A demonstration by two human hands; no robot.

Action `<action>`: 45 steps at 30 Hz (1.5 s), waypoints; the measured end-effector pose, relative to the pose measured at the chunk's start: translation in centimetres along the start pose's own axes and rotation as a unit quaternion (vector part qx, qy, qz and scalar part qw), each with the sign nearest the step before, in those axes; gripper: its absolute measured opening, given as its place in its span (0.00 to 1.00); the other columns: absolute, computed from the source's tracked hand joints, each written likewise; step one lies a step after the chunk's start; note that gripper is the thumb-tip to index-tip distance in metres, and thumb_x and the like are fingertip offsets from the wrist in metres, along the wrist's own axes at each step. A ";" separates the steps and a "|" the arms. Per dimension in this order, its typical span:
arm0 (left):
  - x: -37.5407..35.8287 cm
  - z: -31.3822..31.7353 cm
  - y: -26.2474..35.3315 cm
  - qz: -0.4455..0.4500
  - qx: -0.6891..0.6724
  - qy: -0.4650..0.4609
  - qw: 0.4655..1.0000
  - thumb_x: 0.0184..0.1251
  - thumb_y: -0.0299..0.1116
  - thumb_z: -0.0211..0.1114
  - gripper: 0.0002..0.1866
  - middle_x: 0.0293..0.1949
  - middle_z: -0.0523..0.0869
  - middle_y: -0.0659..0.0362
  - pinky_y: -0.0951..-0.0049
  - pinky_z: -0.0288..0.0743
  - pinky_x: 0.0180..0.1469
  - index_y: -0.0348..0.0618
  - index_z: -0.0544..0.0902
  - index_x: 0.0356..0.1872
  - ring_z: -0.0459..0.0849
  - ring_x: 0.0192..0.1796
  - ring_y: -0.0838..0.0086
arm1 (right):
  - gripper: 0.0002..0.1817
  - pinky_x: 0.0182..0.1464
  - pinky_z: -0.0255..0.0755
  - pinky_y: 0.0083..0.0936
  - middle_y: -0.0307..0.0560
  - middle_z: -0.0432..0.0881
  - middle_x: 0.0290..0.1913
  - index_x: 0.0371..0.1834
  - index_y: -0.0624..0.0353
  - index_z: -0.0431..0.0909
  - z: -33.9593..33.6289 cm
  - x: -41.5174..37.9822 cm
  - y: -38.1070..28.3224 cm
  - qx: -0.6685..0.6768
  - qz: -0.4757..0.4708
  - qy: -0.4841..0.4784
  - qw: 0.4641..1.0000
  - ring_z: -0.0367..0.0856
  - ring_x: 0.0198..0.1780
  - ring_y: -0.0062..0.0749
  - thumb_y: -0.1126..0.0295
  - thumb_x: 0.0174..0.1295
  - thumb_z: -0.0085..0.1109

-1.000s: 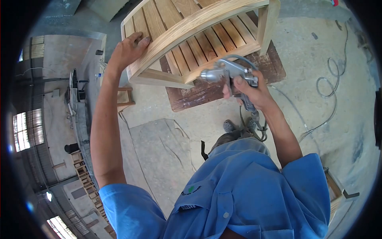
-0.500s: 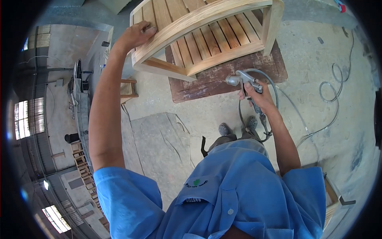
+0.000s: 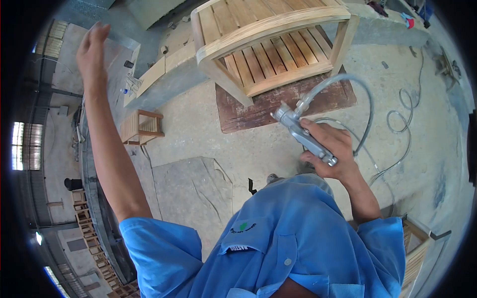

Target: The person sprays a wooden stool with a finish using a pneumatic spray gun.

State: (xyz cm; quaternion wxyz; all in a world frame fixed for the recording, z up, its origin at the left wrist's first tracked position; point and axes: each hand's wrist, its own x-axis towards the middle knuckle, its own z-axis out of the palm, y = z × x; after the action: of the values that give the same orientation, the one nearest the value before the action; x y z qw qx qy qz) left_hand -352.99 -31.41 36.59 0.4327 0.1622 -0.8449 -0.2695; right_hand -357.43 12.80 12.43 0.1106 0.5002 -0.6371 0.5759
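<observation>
Gripping a metal air gun (image 3: 303, 134), the right hand (image 3: 330, 151) hangs over the dusty concrete floor (image 3: 198, 134). The left hand (image 3: 93, 47) is raised at ten o'clock, fingers loose and holding nothing. A slatted wooden chair (image 3: 268, 44) stands on a dark board (image 3: 278, 102) at twelve o'clock.

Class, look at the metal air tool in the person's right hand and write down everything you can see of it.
The air tool is a slim, grey, metal-looking gun with a straight body, lying at a slant, its nozzle end up and to the left. The right hand is closed around its lower end. A pale grey hose leaves the tool near the nozzle end, arches up over the hand and runs down to the concrete floor. The tool is in the air, clear of the wooden chair beyond it.
</observation>
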 end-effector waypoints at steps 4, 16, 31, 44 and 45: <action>-5.5 -8.0 -3.7 -0.065 -0.012 0.082 0.994 0.72 0.56 0.53 0.30 0.58 0.83 0.58 0.48 0.51 0.71 0.44 0.73 0.66 0.72 0.69 0.69 | 0.36 0.29 0.76 0.29 0.53 0.85 0.35 0.60 0.60 0.77 3.6 1.3 -3.3 -0.063 -0.110 0.052 0.991 0.84 0.28 0.38 0.66 0.43 0.78; -31.0 -22.4 -20.1 -0.364 -0.024 0.159 0.918 0.71 0.58 0.53 0.32 0.59 0.82 0.53 0.38 0.49 0.69 0.43 0.73 0.64 0.72 0.68 0.63 | 0.28 0.34 0.76 0.43 0.57 0.85 0.35 0.62 0.51 0.76 15.7 -9.3 3.2 -0.254 0.168 -0.279 0.911 0.84 0.31 0.52 0.50 0.61 0.61; -28.9 -3.1 -19.9 -0.409 -0.200 -0.062 0.888 0.69 0.56 0.56 0.29 0.57 0.83 0.55 0.40 0.52 0.67 0.49 0.74 0.63 0.75 0.65 0.64 | 0.27 0.38 0.82 0.29 0.59 0.86 0.43 0.56 0.62 0.80 12.3 -0.3 -8.8 -0.066 0.073 0.047 0.994 0.88 0.38 0.43 0.64 0.53 0.73; -24.2 11.8 -19.2 -0.306 -0.187 -0.218 0.907 0.70 0.54 0.58 0.37 0.63 0.76 0.47 0.43 0.54 0.69 0.39 0.63 0.71 0.70 0.69 0.59 | 0.25 0.36 0.75 0.19 0.42 0.84 0.34 0.59 0.67 0.77 -5.7 -5.7 -4.6 -0.173 0.210 0.402 0.874 0.80 0.33 0.20 0.63 0.63 0.67; -23.5 13.2 -18.7 -0.305 -0.184 -0.219 0.909 0.70 0.54 0.58 0.37 0.63 0.76 0.47 0.43 0.54 0.69 0.39 0.63 0.71 0.70 0.69 0.59 | 0.25 0.36 0.75 0.19 0.42 0.84 0.34 0.59 0.67 0.77 -6.0 -5.2 -4.3 -0.170 0.211 0.405 0.873 0.80 0.33 0.20 0.63 0.63 0.67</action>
State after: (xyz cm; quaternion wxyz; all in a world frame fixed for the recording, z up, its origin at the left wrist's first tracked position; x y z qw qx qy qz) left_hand -349.55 -30.36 3.97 0.1558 0.2662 -0.7635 -0.5674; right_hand -354.27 21.21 13.27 0.3183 0.0503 -0.7151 0.6204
